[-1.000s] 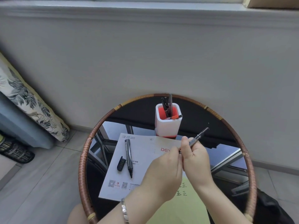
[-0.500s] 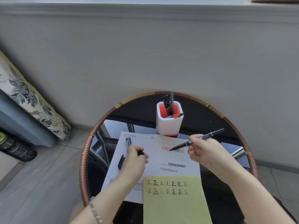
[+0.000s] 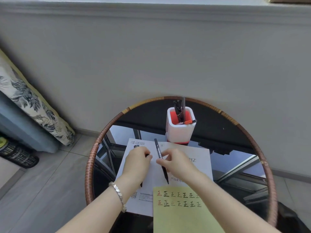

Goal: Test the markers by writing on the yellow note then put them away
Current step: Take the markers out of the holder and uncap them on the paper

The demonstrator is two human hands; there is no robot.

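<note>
Right hand point(image 3: 176, 163) pinches the uncapped marker point(image 3: 159, 153), which has swung round since a moment ago, tip now pointing near toward the yellow note point(image 3: 181, 216). Left hand point(image 3: 137, 159), fingers curled, pinches what looks like the cap point(image 3: 147, 155). Next test stroke likely.

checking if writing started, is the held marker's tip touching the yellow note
Apart. Head view: the held marker tip ends over white paper, short of the note.

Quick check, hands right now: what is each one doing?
Left hand: closed, pinching what looks like a small dark cap.
Right hand: closed, holding the black marker, tip toward the yellow note.
</note>
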